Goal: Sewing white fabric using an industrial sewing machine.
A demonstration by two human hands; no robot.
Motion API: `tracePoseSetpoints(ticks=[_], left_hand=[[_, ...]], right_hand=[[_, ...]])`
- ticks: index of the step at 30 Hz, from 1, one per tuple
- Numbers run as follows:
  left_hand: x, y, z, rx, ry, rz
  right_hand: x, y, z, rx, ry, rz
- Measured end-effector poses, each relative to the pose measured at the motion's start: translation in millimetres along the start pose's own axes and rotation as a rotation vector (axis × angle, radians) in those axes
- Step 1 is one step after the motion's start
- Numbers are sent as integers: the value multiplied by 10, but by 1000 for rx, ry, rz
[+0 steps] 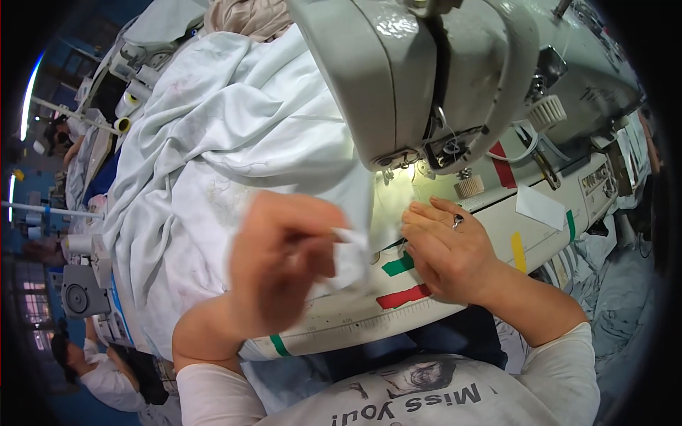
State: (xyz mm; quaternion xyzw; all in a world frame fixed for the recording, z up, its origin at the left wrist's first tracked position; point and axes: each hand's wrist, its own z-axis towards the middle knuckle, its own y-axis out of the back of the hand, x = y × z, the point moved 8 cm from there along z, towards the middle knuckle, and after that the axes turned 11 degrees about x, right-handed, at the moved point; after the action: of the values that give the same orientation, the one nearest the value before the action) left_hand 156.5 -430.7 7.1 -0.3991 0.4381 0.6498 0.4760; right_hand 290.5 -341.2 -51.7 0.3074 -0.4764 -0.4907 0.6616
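Note:
A large white cloth [234, 149] lies in loose folds over the left side of the sewing machine's bed. My left hand [284, 255], smeared by motion, is raised above it with fingers closed on a white corner of cloth. At the lit needle area of the sewing machine [398, 78], my right hand [451, 248] lies flat on the bed, palm down, fingers together and stretched forward. A dark-stoned ring [457, 221] sits on one of its fingers. What lies under that palm is hidden.
Green tape [398, 265] and red tape [403, 296] mark the bed's near edge, beside a printed ruler. A white paper piece [540, 207] lies to the right. Thread cones [128, 103] and other people at work are on the left.

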Motion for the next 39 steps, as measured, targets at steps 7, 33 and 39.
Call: tracePoseSetpoints(ticks=[7,33,39], left_hand=[[100,-529,293,247,-323,925],[618,-496,358,253,-77,1102],[627,-536,372,273,-90,1126]], right_hand=[[37,3,19,24,48,-5],[3,-30,36,19,-24,-7],[-7,-23,33,25,-31,12]])
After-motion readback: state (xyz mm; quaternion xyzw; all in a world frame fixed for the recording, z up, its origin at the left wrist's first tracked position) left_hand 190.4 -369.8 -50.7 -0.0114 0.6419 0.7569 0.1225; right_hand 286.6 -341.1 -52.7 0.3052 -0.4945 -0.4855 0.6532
